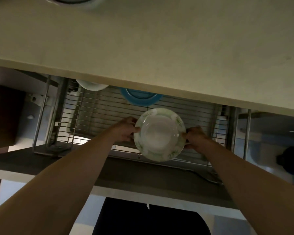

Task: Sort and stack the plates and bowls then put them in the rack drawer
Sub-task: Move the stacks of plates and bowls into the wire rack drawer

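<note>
Gripping plate (pixel 159 134) rim, rack drawer (pixel 95 116) open

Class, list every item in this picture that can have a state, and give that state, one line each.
Rack drawer: pulled open under the counter.
Floral plate: held over the rack by its rim.
Left hand: gripping the plate's left rim.
Right hand: gripping its right rim.
Blue plate: in the rack, partly hidden.

Dim, yellowish light; plate (pixel 159 134) motion-blurred; wide-angle bending at edges; deep shadows below.
</note>
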A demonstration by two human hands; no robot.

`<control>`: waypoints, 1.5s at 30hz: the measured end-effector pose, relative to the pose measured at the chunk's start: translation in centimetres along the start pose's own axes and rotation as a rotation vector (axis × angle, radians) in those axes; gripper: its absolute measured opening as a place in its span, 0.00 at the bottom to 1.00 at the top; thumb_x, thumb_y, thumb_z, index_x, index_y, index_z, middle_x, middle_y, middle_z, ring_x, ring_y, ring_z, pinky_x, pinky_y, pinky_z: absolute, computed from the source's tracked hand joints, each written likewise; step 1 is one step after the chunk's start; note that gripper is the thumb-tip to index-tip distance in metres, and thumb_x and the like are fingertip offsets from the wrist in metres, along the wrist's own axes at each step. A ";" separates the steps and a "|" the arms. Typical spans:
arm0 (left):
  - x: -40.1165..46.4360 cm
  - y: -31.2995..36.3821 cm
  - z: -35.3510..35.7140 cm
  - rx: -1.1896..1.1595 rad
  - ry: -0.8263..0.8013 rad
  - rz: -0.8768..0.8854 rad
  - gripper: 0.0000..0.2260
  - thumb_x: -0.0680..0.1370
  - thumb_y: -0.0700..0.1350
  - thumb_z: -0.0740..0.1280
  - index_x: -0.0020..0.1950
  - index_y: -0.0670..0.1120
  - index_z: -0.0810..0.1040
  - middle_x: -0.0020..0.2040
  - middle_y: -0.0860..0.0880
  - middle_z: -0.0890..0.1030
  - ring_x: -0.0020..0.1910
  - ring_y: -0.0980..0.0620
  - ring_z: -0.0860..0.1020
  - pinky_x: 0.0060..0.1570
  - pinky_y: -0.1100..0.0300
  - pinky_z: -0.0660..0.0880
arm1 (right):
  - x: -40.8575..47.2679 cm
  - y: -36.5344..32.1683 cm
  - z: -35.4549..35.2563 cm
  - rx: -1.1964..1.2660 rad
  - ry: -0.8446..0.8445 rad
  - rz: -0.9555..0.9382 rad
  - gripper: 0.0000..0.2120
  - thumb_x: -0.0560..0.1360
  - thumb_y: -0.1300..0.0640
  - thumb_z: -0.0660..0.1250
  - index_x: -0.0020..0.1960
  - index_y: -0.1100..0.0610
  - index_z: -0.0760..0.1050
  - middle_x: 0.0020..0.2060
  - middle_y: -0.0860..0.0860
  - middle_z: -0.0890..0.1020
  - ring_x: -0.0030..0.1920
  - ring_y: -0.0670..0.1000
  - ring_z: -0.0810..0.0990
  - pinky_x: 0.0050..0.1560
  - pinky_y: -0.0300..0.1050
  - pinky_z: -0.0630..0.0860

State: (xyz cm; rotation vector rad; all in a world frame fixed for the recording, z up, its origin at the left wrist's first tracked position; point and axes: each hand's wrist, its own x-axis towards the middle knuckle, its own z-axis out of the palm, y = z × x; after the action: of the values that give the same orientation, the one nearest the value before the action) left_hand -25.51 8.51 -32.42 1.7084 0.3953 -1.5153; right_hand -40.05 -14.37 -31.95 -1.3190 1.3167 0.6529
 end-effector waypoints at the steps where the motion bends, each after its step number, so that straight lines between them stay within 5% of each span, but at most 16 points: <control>1: 0.1 -0.1 -0.5 -0.002 -0.003 0.015 0.12 0.78 0.35 0.70 0.55 0.49 0.74 0.58 0.46 0.78 0.53 0.41 0.81 0.46 0.46 0.82 | 0.2 0.1 0.2 0.014 -0.021 -0.012 0.07 0.79 0.68 0.68 0.44 0.60 0.77 0.39 0.55 0.83 0.38 0.53 0.83 0.31 0.46 0.80; 10: -0.9 -0.7 -4.9 0.029 0.058 0.071 0.17 0.78 0.34 0.70 0.65 0.44 0.73 0.61 0.42 0.80 0.55 0.40 0.82 0.47 0.46 0.82 | 0.0 -0.4 3.3 0.057 -0.135 -0.097 0.07 0.78 0.67 0.70 0.46 0.57 0.77 0.47 0.57 0.84 0.46 0.55 0.85 0.41 0.47 0.83; 15: -1.8 -1.1 -7.9 0.040 0.073 0.079 0.16 0.79 0.34 0.69 0.65 0.43 0.73 0.60 0.41 0.80 0.56 0.37 0.81 0.53 0.39 0.81 | -0.2 -1.0 6.1 0.070 -0.160 -0.088 0.10 0.78 0.67 0.70 0.59 0.66 0.77 0.55 0.62 0.83 0.55 0.62 0.84 0.52 0.54 0.83; 21: -2.4 -2.1 -9.2 0.068 0.064 0.113 0.18 0.78 0.34 0.69 0.67 0.44 0.75 0.61 0.41 0.81 0.58 0.37 0.82 0.57 0.36 0.79 | -0.9 -0.5 7.6 0.082 -0.150 -0.075 0.14 0.79 0.68 0.68 0.64 0.68 0.75 0.57 0.64 0.82 0.57 0.63 0.83 0.55 0.55 0.82; 33: -1.7 -1.9 -7.9 0.082 -0.009 0.149 0.17 0.80 0.37 0.69 0.69 0.45 0.76 0.60 0.45 0.82 0.56 0.45 0.83 0.50 0.50 0.82 | -1.1 1.0 6.9 0.032 -0.030 -0.086 0.05 0.77 0.65 0.72 0.45 0.58 0.79 0.47 0.61 0.85 0.44 0.56 0.86 0.42 0.49 0.85; 38: -2.5 -1.4 -7.7 -0.003 0.002 0.135 0.16 0.82 0.40 0.67 0.69 0.42 0.75 0.62 0.42 0.82 0.61 0.41 0.81 0.60 0.44 0.78 | -2.4 0.7 6.3 -0.120 0.055 -0.096 0.08 0.75 0.61 0.74 0.38 0.60 0.82 0.41 0.65 0.86 0.43 0.62 0.87 0.50 0.58 0.85; 42: -4.9 0.1 -7.6 0.043 0.027 0.206 0.13 0.80 0.43 0.69 0.63 0.39 0.79 0.58 0.43 0.84 0.54 0.48 0.83 0.49 0.58 0.80 | -4.9 -0.7 6.2 -0.128 0.056 -0.096 0.07 0.75 0.57 0.76 0.44 0.61 0.84 0.41 0.60 0.87 0.45 0.59 0.88 0.52 0.57 0.85; 45: -8.1 1.2 -8.0 0.069 0.083 0.274 0.08 0.79 0.45 0.71 0.57 0.44 0.80 0.52 0.48 0.84 0.45 0.56 0.84 0.36 0.67 0.79 | -8.0 -2.0 6.2 -0.061 0.034 -0.112 0.03 0.75 0.63 0.74 0.43 0.62 0.82 0.43 0.60 0.85 0.44 0.59 0.86 0.53 0.60 0.84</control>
State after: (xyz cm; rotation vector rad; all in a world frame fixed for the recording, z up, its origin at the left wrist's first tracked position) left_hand -21.12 15.73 -24.76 1.8009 0.1441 -1.2754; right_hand -38.11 -6.54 -25.46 -1.4479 1.2487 0.5995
